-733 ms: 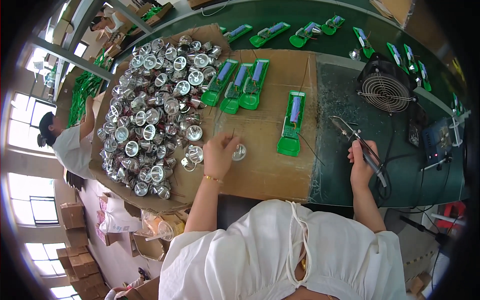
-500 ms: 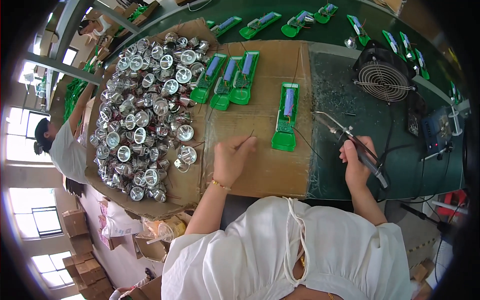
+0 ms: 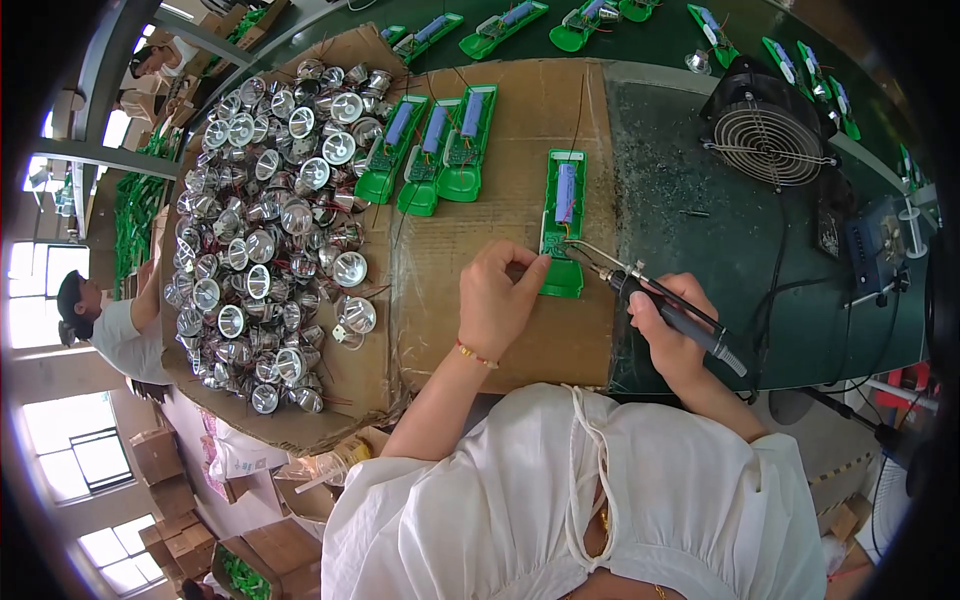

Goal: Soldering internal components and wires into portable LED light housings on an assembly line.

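A green plastic housing (image 3: pixel 563 285) lies on the cardboard, with a purple battery cell (image 3: pixel 565 193) and a small green circuit board (image 3: pixel 553 245) inside. My left hand (image 3: pixel 500 297) is at its left edge, thumb and forefinger pinched beside the board; whatever they pinch is hidden. My right hand (image 3: pixel 677 325) grips a soldering iron (image 3: pixel 685 325) with a thin metal tube clamped along it. The iron's tip reaches over the board, close to the left fingertips; I cannot tell whether it touches. Three similar housings (image 3: pixel 460 183) lie side by side farther left.
Many silver reflector cups (image 3: pixel 258 245) with wires are heaped on cardboard at the left. A black fan with a wire grille (image 3: pixel 767 145) and a blue soldering station (image 3: pixel 878 245) stand at the right. More green housings (image 3: pixel 505 30) line the far bench. Co-workers sit at the left.
My left hand, earlier pinching a thin dark wire, has moved right to the housing. My right hand has brought the soldering iron left, its tip now over the circuit board.
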Tool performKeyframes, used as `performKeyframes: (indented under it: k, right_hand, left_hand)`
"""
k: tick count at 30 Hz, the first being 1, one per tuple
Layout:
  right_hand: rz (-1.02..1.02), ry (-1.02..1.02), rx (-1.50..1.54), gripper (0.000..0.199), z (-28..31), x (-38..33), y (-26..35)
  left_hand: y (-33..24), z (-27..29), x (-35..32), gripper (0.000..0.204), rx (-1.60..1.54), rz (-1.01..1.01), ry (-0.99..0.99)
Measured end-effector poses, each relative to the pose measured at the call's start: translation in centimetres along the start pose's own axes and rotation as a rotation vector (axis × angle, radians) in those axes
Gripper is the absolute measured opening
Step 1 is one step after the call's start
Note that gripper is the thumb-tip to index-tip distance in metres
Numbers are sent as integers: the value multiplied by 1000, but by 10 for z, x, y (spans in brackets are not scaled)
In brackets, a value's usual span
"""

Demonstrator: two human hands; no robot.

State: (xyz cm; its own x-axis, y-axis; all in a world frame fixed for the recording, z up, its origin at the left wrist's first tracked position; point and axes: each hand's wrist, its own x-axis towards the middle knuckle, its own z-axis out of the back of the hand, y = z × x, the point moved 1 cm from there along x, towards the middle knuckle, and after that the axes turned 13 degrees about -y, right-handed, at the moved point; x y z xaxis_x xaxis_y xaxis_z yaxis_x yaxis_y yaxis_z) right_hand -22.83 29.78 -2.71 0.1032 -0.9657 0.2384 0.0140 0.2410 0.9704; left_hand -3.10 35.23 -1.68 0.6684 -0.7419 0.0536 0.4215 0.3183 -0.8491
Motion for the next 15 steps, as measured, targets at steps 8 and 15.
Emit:
performKeyframes:
  k: [8,15]
  right_hand:
    - [-145,-1,28,17,-5,-3,-2]
    - [-226,-37,128,14,-2,-2,6]
  left_hand:
    - [-2,-1,2,14,-34,-24,-2]
    - [0,-1,3,14,-39,-32,-3]
